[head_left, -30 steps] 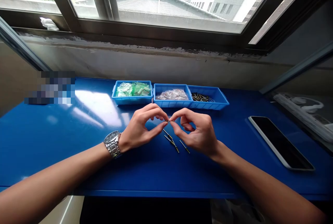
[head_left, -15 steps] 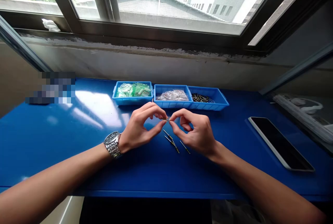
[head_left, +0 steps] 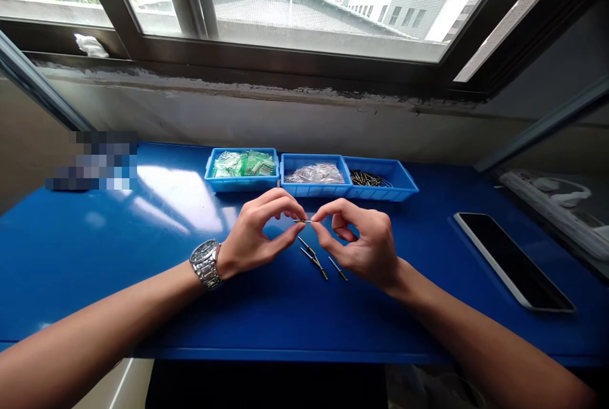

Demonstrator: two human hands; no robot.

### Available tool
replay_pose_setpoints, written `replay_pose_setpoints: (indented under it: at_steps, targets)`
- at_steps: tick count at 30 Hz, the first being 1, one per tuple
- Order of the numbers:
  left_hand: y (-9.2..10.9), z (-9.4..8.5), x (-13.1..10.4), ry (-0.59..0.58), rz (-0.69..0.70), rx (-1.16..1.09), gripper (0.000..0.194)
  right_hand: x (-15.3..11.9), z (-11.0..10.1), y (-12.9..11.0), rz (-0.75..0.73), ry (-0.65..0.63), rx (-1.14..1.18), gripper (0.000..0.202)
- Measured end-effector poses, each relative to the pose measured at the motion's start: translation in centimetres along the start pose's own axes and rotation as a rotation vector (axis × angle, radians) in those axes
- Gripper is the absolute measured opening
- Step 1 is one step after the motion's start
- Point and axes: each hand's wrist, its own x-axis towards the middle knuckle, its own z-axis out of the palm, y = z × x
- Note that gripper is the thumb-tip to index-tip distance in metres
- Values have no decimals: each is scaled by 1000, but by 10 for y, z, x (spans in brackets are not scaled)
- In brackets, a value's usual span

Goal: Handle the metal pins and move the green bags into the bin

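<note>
A thin metal pin [head_left: 307,221], silver with a darker gold-toned end, is held level between my hands above the blue table. My left hand [head_left: 261,228] pinches its gold-toned end between thumb and forefinger, with a wristwatch [head_left: 205,263] on that wrist. At the silver tip, the thumb and forefinger of my right hand [head_left: 364,238] are pinched together. Below them on the table lie several similar pins, including one [head_left: 337,268] near my right hand and another [head_left: 307,245] to its left. The pin's ends are partly hidden by fingertips.
Behind my hands stand a blue bin with green-edged bags [head_left: 242,165], a bin with clear bags [head_left: 314,174] and a bin of loose black-and-gold pins [head_left: 368,179]. A phone [head_left: 514,261] lies right. A window [head_left: 314,9] is behind the table [head_left: 238,320].
My right hand has shifted slightly right, so the gap between the fingertips is wider and more of the pin's silver part shows. My left hand has barely moved.
</note>
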Motion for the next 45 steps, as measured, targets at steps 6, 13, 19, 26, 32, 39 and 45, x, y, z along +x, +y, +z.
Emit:
replay_pose_setpoints:
  at_steps: [6,13,19,26,32,39,45]
  targets:
    - [2,-1,0,34,54,3,10,1,3,6,62,-141,33,7]
    - [2,-1,1,41,39,10,9,1,3,6,41,-102,7,5]
    - [2,-1,0,-38,-4,-5,7,0,2,-1,-74,26,-25,3]
    - [3,-1,0,-84,9,-15,8,0,2,-3,-122,16,-17,4]
    - [3,0,0,38,37,-13,8,1,1,2,2,-63,-7,4]
    - [3,-1,0,33,57,4,10,0,3,6,33,-144,15,7]
    - [2,0,1,-22,0,-11,6,0,1,-1,-42,4,-38,3]
